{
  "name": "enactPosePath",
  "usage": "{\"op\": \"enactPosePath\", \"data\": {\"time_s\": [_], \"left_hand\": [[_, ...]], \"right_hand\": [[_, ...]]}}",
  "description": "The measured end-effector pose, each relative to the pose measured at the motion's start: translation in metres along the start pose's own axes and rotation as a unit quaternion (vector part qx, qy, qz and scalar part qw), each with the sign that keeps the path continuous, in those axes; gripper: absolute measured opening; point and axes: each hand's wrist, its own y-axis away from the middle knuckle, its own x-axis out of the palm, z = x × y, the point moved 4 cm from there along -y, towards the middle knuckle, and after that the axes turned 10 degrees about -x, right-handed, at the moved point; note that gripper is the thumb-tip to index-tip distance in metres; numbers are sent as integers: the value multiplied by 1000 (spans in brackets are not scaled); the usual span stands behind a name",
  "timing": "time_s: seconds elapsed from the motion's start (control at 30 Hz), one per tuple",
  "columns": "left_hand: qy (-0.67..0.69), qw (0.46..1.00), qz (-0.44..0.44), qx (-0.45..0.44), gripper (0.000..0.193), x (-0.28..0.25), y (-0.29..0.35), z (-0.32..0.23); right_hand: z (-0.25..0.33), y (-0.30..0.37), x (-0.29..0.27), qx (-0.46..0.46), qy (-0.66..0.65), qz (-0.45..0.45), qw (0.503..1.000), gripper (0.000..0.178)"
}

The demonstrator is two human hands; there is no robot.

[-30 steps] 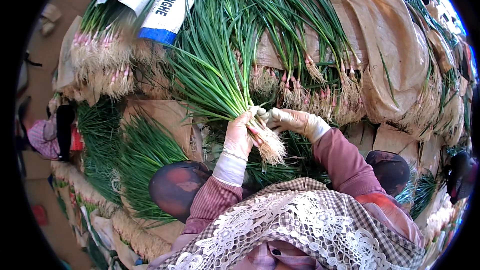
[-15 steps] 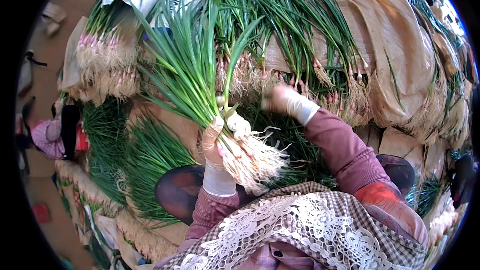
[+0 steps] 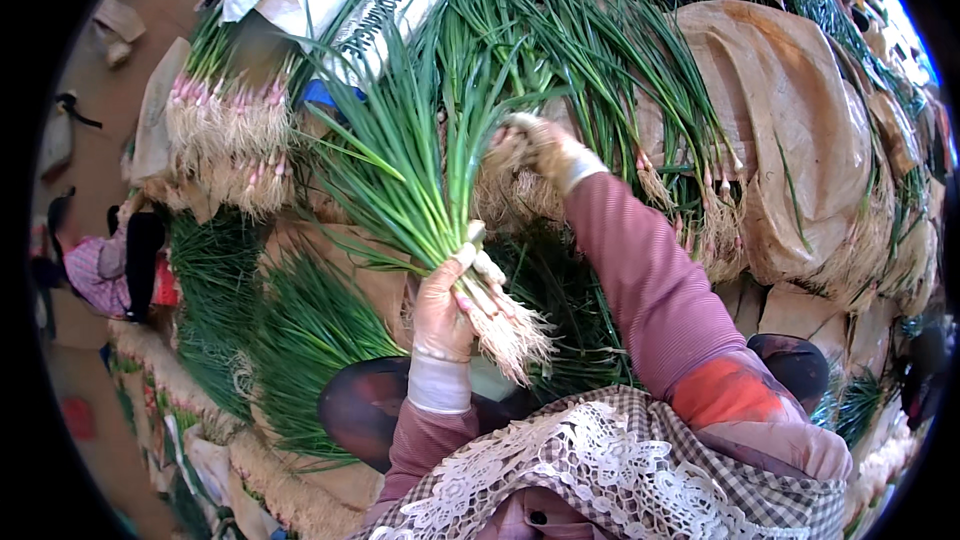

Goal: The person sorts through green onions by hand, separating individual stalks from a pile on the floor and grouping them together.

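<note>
My gloved left hand (image 3: 444, 312) is wrapped round a bunch of green garlic (image 3: 435, 205), low on the pale stems. Its long flat leaves fan up and away, and the whitish roots (image 3: 507, 338) hang out below the thumb, toward the right. My right hand (image 3: 545, 148) is farther off, beside the roots of more green garlic (image 3: 590, 50) laid on brown sacking. Its fingers look bent but are smeared by motion, so what they hold, if anything, is not clear.
A white and blue sack (image 3: 385, 15) lies over the far-left plants. Brown sacking (image 3: 765, 110) covers the right side. More greens (image 3: 310, 340) lie left of my knee. Another person (image 3: 110, 265) is at the far left.
My right hand has moved left and slightly away, closer to the held leaves. The left hand has shifted a little right and nearer with its bunch, whose roots have swung downward.
</note>
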Motion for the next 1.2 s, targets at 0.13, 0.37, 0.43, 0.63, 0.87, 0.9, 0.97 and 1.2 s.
{"op": "enactPosePath", "data": {"time_s": [0.13,0.37,0.43,0.63,0.87,0.9,0.97,1.2], "left_hand": [[-1,994,107,31,33,5,5,10],[30,988,148,25,21,31,-7,9],[58,996,60,-27,17,12,-23,27],[60,994,92,16,20,15,-24,39],[24,999,-43,4,13,-4,-31,37],[23,995,-95,-6,14,-18,-31,40],[7,996,-73,-46,17,-39,-31,44],[3,996,26,-86,23,-4,-30,48]], "right_hand": [[90,73,-12,-198,272,1,941,16],[117,131,-97,-137,569,-78,807,15],[105,140,-120,-41,642,-85,761,16],[145,185,-105,-245,174,-18,954,16],[137,187,-182,-315,688,-276,593,36],[131,194,-148,-400,663,-265,575,31],[107,194,-80,-254,532,-187,785,29],[-45,84,-87,-14,645,-61,762,40]]}}
